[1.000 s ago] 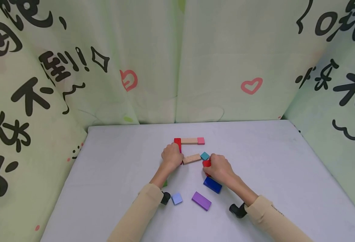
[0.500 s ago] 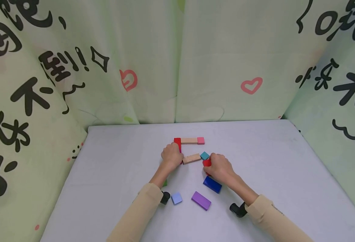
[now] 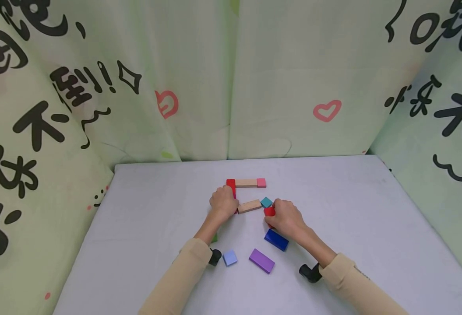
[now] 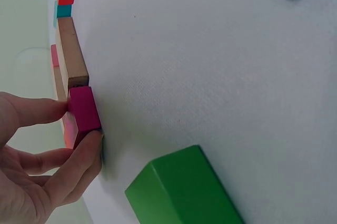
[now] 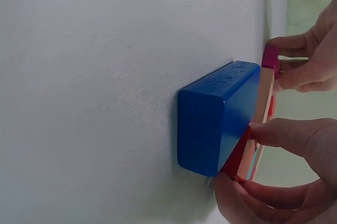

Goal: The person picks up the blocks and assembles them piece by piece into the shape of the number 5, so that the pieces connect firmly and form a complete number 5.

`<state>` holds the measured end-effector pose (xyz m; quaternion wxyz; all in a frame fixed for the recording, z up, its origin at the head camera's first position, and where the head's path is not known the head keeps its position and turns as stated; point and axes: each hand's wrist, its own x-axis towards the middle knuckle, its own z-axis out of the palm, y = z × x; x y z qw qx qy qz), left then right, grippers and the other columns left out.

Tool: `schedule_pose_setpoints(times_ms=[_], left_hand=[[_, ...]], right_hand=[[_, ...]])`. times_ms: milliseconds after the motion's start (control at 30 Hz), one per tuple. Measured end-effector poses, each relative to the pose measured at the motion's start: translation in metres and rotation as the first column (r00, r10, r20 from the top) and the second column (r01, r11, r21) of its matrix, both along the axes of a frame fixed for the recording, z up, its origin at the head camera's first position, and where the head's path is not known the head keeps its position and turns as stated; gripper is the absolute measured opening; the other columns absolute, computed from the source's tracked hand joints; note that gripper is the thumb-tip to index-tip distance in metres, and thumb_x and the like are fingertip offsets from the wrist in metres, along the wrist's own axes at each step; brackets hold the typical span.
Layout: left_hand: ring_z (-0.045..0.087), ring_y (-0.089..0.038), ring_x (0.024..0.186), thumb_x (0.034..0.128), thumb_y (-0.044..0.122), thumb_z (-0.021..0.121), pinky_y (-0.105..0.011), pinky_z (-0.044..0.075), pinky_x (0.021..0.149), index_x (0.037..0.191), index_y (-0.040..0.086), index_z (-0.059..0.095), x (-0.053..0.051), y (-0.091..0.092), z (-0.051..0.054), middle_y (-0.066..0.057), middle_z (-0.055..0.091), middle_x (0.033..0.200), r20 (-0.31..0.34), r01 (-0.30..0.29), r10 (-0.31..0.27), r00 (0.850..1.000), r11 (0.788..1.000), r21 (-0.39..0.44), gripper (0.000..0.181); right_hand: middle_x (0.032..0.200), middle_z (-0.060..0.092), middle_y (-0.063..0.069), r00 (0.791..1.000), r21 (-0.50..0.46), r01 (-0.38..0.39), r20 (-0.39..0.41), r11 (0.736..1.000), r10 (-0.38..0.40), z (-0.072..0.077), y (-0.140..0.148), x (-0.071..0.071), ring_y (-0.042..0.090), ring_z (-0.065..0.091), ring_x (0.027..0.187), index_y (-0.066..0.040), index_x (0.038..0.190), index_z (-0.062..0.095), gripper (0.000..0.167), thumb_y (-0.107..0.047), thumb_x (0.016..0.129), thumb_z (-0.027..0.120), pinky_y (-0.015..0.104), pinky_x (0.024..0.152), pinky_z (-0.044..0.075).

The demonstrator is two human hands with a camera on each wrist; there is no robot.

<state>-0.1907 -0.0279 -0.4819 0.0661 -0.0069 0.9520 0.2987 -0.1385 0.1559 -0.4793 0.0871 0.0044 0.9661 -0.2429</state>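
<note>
My left hand [image 3: 223,204] pinches a small magenta block [image 4: 84,109] between thumb and fingers, mostly hidden in the head view. It lies at the left end of a bare wooden block [image 3: 249,206], whose other end meets a teal cube [image 3: 266,202]. My right hand [image 3: 288,218] pinches a red block [image 3: 269,211] just in front of the teal cube. In the right wrist view a big blue block [image 5: 210,118] partly covers that red block. Behind my left hand, another red block [image 3: 231,183] joins a second wooden block [image 3: 246,183] and a pink cube [image 3: 261,183].
On the white table [image 3: 156,210], a purple block [image 3: 262,261] and a light blue cube [image 3: 230,257] lie nearer the person. A green block [image 4: 181,187] sits beside my left forearm. Printed curtains [image 3: 199,140] hang behind the table and at its sides.
</note>
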Motion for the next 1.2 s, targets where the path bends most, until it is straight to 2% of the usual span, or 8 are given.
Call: schedule_pose_setpoints(times_ms=[200,367,467,600,767,1000,1200], left_hand=[[0.054,-0.021,0.058,0.0918,0.009,0.072,-0.027,0.039,0.051,0.101,-0.007,0.064,0.001,0.001,-0.001,-0.01,0.055,0.073,-0.002,0.003,-0.003,1.0,1.0,0.003,0.02],[0.053,-0.021,0.058,0.0923,0.009,0.072,-0.027,0.038,0.052,0.1,-0.006,0.063,0.001,-0.001,-0.001,-0.009,0.053,0.071,0.0,0.0,0.0,1.0,1.0,0.008,0.018],[0.054,-0.022,0.058,0.092,0.009,0.072,-0.027,0.038,0.052,0.101,-0.006,0.063,0.001,-0.001,0.0,-0.01,0.053,0.071,0.005,-0.003,0.003,1.0,1.0,0.008,0.02],[0.055,-0.022,0.06,0.0916,0.01,0.073,-0.027,0.039,0.054,0.104,-0.006,0.063,0.001,-0.002,0.001,-0.01,0.054,0.073,0.011,-0.006,0.006,1.0,1.0,0.005,0.023],[0.055,-0.023,0.061,0.0911,0.011,0.074,-0.028,0.04,0.056,0.105,-0.006,0.063,0.002,-0.002,0.002,-0.011,0.055,0.074,0.012,-0.009,0.009,1.0,1.0,0.011,0.025],[0.055,-0.022,0.06,0.0915,0.013,0.075,-0.027,0.04,0.056,0.107,-0.006,0.064,0.002,-0.001,0.002,-0.01,0.054,0.072,0.025,-0.013,0.013,1.0,1.0,0.01,0.026],[0.055,-0.021,0.058,0.0921,0.011,0.074,-0.026,0.04,0.053,0.106,-0.006,0.064,0.002,0.0,0.002,-0.01,0.055,0.073,0.029,-0.01,0.01,1.0,1.0,-0.001,0.025]], right_hand=[[0.091,0.066,0.016,1.0,-0.018,0.005,-0.01,1.0,-0.005,0.001,0.003,0.002,0.021,0.059,0.073,0.012,0.119,0.061,0.048,-0.02,0.089,0.08,0.029,0.063,0.055],[0.075,0.057,0.01,0.999,-0.032,0.009,-0.035,0.999,-0.01,0.004,0.006,0.006,0.018,0.053,0.061,0.014,0.124,0.06,0.056,-0.024,0.089,0.081,0.024,0.053,0.04],[0.069,0.052,0.008,0.999,-0.021,0.009,-0.042,1.0,-0.01,0.007,0.009,0.01,0.017,0.049,0.057,0.014,0.124,0.06,0.055,-0.024,0.09,0.08,0.024,0.052,0.036],[0.076,0.059,0.011,0.998,0.014,0.01,-0.057,1.0,-0.009,0.012,0.013,0.015,0.018,0.052,0.061,0.013,0.12,0.063,0.051,-0.023,0.089,0.08,0.025,0.053,0.042],[0.088,0.067,0.016,0.996,0.041,-0.015,-0.082,0.999,0.018,0.016,0.017,0.024,0.02,0.059,0.07,0.01,0.111,0.068,0.041,-0.021,0.087,0.081,0.03,0.062,0.054],[0.096,0.07,0.016,0.989,0.034,-0.105,-0.105,0.994,0.108,0.017,0.024,0.037,0.022,0.064,0.08,0.004,0.106,0.071,0.031,-0.017,0.086,0.082,0.035,0.07,0.06],[0.097,0.07,0.011,0.98,0.003,-0.19,-0.067,0.982,0.189,0.018,0.027,0.047,0.019,0.064,0.083,0.002,0.107,0.072,0.026,-0.012,0.087,0.081,0.034,0.074,0.06]])
